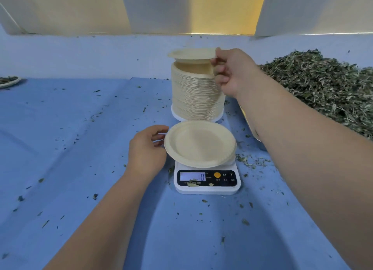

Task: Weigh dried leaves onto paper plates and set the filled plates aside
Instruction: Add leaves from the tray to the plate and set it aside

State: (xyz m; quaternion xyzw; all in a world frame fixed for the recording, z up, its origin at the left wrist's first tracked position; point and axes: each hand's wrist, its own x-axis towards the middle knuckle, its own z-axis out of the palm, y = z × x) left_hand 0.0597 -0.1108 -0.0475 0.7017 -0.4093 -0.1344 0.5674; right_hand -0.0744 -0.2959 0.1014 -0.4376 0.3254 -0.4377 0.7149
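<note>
Zero is shown on the scale (207, 181), where a pale, empty plate (199, 143) is gripped at its rim by the left hand (146, 148). A top plate (191, 54), also empty, is pinched above the stack (193, 94) by the right hand (232, 72). Leaves (323, 84) are heaped on the desk (80, 148).

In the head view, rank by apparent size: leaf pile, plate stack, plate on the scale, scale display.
1. leaf pile, cut off by the frame
2. plate stack and plate on the scale: alike, the latter nearer, so unranked
3. scale display
</note>
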